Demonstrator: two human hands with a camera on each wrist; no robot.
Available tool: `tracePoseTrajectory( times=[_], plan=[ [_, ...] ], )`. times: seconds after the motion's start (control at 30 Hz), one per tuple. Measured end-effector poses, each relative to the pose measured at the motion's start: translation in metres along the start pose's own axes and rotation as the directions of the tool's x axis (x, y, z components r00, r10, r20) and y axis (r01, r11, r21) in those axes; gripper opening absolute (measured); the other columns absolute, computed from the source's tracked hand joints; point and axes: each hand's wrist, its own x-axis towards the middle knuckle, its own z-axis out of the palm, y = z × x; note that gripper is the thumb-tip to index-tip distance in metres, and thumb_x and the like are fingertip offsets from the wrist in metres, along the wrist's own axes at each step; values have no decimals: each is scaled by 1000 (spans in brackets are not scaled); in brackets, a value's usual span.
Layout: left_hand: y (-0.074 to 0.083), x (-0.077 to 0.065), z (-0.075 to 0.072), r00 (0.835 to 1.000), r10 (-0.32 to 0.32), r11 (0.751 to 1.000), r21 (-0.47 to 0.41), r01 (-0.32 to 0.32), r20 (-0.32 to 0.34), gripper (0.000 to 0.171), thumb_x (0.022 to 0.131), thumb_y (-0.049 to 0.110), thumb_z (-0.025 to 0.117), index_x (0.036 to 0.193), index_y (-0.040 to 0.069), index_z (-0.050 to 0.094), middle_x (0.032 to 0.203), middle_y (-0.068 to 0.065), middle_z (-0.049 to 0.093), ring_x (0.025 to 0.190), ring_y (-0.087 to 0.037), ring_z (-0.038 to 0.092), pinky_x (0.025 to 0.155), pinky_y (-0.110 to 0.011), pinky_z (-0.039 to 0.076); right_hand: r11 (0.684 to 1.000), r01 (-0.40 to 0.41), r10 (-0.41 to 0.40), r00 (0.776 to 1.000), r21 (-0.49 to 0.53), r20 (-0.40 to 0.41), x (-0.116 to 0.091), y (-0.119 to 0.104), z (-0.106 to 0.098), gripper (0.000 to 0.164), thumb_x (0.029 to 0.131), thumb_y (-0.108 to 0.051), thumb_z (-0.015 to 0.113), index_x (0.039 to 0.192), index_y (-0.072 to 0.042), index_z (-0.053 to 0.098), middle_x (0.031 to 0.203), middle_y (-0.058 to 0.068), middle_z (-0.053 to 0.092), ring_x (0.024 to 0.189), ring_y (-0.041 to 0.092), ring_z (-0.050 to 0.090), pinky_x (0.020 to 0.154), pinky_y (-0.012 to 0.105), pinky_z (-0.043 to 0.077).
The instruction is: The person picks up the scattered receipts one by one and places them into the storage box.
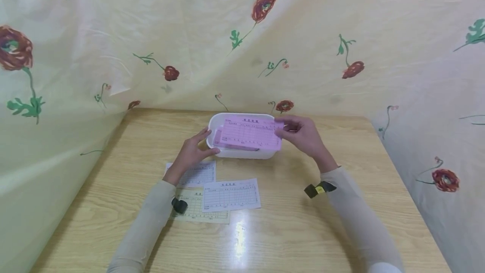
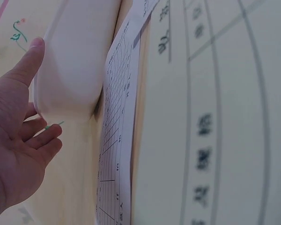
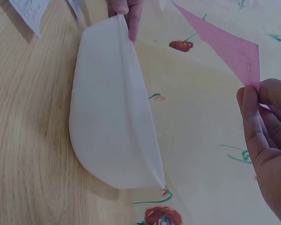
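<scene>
Between the thumb and fingers of my right hand (image 1: 303,133) is the right end of a pink printed form (image 1: 250,132), also seen in the right wrist view as a pink sheet (image 3: 234,51). The form is tilted over a white plastic basin (image 1: 242,153), apart from its wall in the right wrist view. At the basin's left end, my left hand (image 1: 191,153) holds the rim, thumb on the near side and fingers round the end. Inside the basin lies another pinkish slip (image 1: 217,138), partly hidden beneath the raised form.
Nearer on the wooden table (image 1: 303,231) lie a white form (image 1: 232,196), a yellowish form (image 1: 193,212) under it, and another white form (image 1: 202,174) partly behind my left wrist. A flowered cloth (image 1: 208,54) hangs behind the table and along its sides.
</scene>
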Motion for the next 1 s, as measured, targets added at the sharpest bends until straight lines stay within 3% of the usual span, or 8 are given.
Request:
tracePoseTrajectory(
  times=[0.33,0.57,1.0],
  plan=[
    [2,1,0,1000,-8,1000,7,7,2,91,81,48,83,152,5,46,166,-11,29,154,-33,26,124,-51,28,1000,22,-22,1000,8,18,30,16,7,35,90,-18,81,124,-9,74,109,12,74,87,20,68,70,22,57],
    [-1,2,1,1000,12,1000,-11,-12,-4,91,81,47,84,152,5,46,166,-13,30,153,-33,26,124,-49,28,999,51,-52,997,14,53,46,29,15,36,90,-14,81,123,-5,73,117,15,73,90,20,71,75,22,60],
    [0,1,1,1000,21,1000,-13,-21,-20,89,82,45,84,152,6,46,165,-15,31,153,-34,27,124,-50,27,997,68,-64,993,-35,100,68,36,33,34,88,-9,80,120,-4,74,107,15,75,86,24,73,71,25,61]
  ],
)
